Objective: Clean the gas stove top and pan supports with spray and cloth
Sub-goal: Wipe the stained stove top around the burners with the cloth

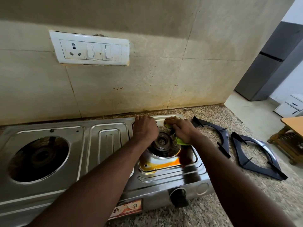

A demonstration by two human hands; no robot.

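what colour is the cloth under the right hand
Yellow-green, seen in the head view: the cloth under the right hand.

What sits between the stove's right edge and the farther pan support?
The nearer pan support lies there on the counter, as the head view shows.
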